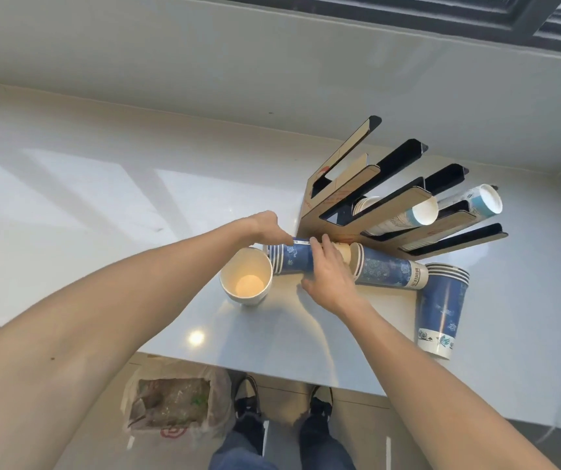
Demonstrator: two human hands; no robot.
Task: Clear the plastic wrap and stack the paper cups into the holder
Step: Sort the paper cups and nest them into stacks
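A blue paper cup stack [294, 261] lies on its side on the white counter, in front of the cardboard cup holder [333, 198]. My left hand [267, 228] pinches the stack's top edge near its rim end. My right hand [328, 276] is wrapped over the middle of the same stack. A second blue stack [387, 269] lies joined to its right end. A third blue stack [441, 307] lies at the right. One open cup [246, 283] stands upright to the left. Two pale cup stacks [425, 212] [484, 203] sit in the holder's slots. No plastic wrap is clearly visible on the cups.
The counter's front edge [272, 369] runs just below the cups. On the floor below stands a bin lined with a plastic bag [174, 405], beside my shoes. A wall and window frame rise behind the holder.
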